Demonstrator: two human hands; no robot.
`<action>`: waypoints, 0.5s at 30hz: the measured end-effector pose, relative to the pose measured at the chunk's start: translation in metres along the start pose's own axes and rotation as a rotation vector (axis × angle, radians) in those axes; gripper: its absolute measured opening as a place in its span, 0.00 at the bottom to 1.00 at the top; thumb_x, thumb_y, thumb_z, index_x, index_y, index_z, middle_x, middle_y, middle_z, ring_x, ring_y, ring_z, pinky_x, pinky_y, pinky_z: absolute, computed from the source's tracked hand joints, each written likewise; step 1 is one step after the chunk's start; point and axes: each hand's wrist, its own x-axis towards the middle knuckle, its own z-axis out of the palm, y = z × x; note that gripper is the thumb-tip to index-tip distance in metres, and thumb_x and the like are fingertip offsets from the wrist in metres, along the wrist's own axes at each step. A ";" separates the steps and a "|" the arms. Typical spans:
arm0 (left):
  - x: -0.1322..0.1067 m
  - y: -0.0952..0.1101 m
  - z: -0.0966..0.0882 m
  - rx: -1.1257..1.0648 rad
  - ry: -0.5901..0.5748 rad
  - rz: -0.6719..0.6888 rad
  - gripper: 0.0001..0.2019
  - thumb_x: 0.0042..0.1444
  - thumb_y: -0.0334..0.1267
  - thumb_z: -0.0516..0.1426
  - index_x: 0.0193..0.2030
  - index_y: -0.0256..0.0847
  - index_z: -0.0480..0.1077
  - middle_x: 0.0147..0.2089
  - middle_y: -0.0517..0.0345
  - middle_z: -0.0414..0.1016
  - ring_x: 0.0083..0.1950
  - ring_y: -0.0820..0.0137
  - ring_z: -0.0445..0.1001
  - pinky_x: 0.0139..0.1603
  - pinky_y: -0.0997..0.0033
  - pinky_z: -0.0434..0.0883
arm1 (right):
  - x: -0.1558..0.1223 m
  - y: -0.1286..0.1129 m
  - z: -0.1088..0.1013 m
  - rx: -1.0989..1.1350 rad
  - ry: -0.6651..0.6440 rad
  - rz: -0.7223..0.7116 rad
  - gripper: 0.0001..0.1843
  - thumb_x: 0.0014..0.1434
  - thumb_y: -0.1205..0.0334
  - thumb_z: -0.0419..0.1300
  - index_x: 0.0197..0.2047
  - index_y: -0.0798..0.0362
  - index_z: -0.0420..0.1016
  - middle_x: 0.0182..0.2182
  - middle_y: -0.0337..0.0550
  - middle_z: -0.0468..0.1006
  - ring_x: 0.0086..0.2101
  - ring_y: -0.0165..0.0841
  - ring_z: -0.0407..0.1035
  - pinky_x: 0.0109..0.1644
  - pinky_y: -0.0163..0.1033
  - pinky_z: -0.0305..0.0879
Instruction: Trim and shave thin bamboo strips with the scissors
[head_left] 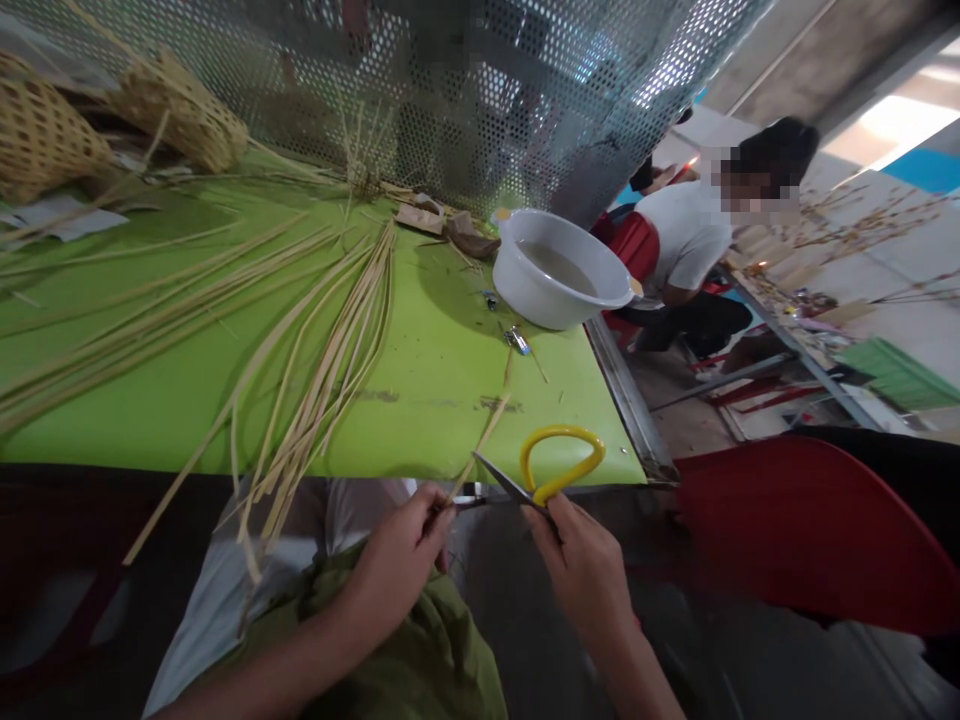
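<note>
My left hand [416, 530] is closed in a pinch around a thin bamboo strip [484, 435], whose far end points up over the table's front edge. In my right hand [581, 550] is a pair of yellow-handled scissors [564, 455], gripped around the lower part. The scissors' blades are spread, pointing left toward the strip near my left fingers; I cannot tell whether they touch it. A bundle of bamboo strips [337, 360] lies to the left, its near ends hanging over the edge above my lap.
On the green table [442, 370] stand a white basin [555, 270] holding cloudy liquid and small metal clips [517, 341]. Woven bamboo baskets [184, 110] sit back left by a perforated metal panel [450, 100]. A red chair [810, 525] is at right; a person [679, 235] sits beyond.
</note>
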 end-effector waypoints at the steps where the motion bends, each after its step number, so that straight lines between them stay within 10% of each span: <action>1: -0.001 0.000 -0.002 0.071 0.007 0.017 0.11 0.61 0.46 0.49 0.33 0.44 0.64 0.22 0.63 0.69 0.26 0.68 0.69 0.30 0.73 0.59 | 0.000 0.000 0.000 -0.006 0.003 0.007 0.15 0.67 0.56 0.48 0.29 0.49 0.59 0.21 0.36 0.67 0.24 0.32 0.64 0.29 0.35 0.52; 9: -0.007 -0.003 -0.013 0.170 0.108 -0.021 0.12 0.59 0.47 0.52 0.44 0.46 0.71 0.31 0.54 0.77 0.35 0.62 0.76 0.35 0.72 0.63 | 0.003 0.002 0.000 -0.039 0.020 0.006 0.16 0.68 0.55 0.47 0.29 0.49 0.59 0.21 0.37 0.67 0.25 0.32 0.65 0.30 0.35 0.52; 15: 0.000 -0.001 -0.015 -0.039 -0.054 -0.046 0.18 0.61 0.52 0.47 0.42 0.42 0.71 0.16 0.63 0.68 0.18 0.71 0.66 0.23 0.76 0.60 | 0.008 0.002 -0.006 -0.075 0.060 0.016 0.16 0.68 0.54 0.47 0.28 0.49 0.59 0.21 0.37 0.68 0.24 0.32 0.65 0.30 0.36 0.52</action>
